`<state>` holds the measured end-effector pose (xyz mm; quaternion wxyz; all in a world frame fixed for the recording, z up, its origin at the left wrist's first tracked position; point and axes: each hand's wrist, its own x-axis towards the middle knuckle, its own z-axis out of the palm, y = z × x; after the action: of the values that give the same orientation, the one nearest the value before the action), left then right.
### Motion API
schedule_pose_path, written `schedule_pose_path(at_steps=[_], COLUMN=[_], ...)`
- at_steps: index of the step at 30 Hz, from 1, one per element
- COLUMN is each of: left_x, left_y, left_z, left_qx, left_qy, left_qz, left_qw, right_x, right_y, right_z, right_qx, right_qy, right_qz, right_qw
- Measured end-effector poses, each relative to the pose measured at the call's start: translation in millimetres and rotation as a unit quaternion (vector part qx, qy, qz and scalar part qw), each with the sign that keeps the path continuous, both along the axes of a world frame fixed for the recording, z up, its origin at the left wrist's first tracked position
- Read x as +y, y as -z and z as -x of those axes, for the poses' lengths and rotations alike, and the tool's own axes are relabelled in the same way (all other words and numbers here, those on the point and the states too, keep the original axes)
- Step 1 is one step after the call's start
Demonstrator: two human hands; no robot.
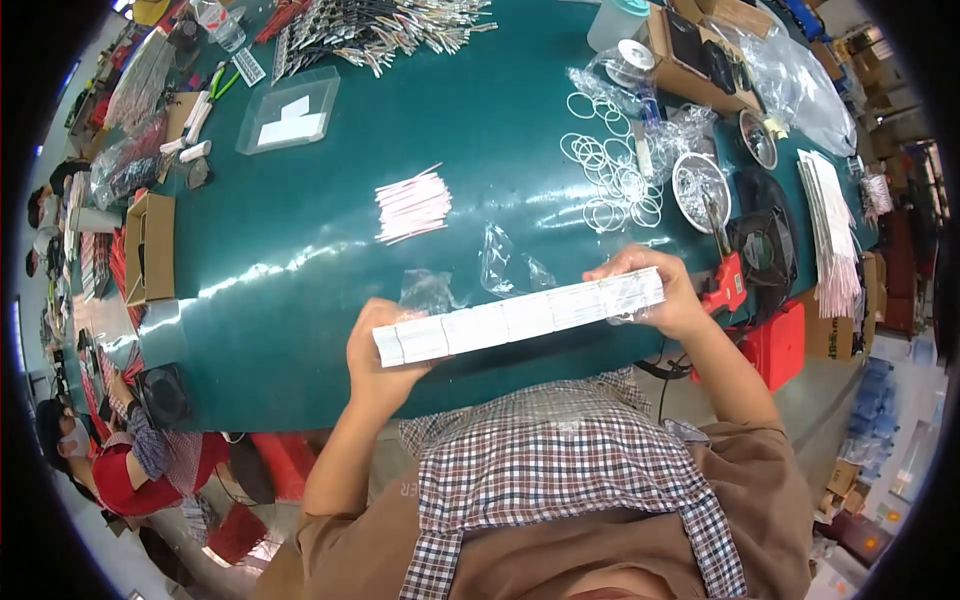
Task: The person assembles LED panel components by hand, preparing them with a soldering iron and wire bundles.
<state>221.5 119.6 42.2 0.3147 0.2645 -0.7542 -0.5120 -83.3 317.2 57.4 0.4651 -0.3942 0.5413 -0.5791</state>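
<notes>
A long, flat bundle of white strips is stretched between my hands, just above the table's near edge. Thin dark lines cross it at intervals, perhaps ties or bands. My left hand is closed round its left end. Around the right end, which has a shiny transparent film on it, my right hand is closed too. Crumpled transparent plastic bags lie just beyond the bundle. Farther off, a small pile of pale pink sticks or tubes rests on the green table.
White rings lie scattered right of centre, beside a metal bowl and a red tool. A transparent tray and bundled wires sit at the back. At far left a co-worker in red is seated.
</notes>
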Motion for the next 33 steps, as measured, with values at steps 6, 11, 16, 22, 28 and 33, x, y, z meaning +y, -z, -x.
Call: schedule_pose_path(at_steps=[6, 11, 16, 22, 28, 33], left_x=[20, 35, 34, 32, 33, 34], left_y=[11, 18, 21, 29, 31, 25], left_z=[-18, -11, -18, -19, -18, -21], left_qx=[-0.012, 0.057, 0.006, 0.012, 0.049, 0.015], left_qy=[0.010, 0.008, 0.023, 0.032, 0.037, 0.028], left_qz=[0.050, -0.042, -0.074, -0.049, -0.070, -0.057], left_qw=[0.999, 0.997, 0.997, 0.998, 0.996, 0.998], right_x=[8, -1, -10, -24, -96, -138], right_y=[-7, -40, -70, -109, -93, -77], right_z=[-9, -2, -13, 84, -4, -90], right_qx=[0.071, 0.057, 0.076, 0.083, 0.157, 0.252], right_qy=[-0.043, -0.127, 0.005, 0.298, -0.061, -0.314], right_qz=[-0.005, -0.029, -0.004, 0.193, 0.094, -0.014], right_qw=[0.997, 0.990, 0.997, 0.931, 0.981, 0.915])
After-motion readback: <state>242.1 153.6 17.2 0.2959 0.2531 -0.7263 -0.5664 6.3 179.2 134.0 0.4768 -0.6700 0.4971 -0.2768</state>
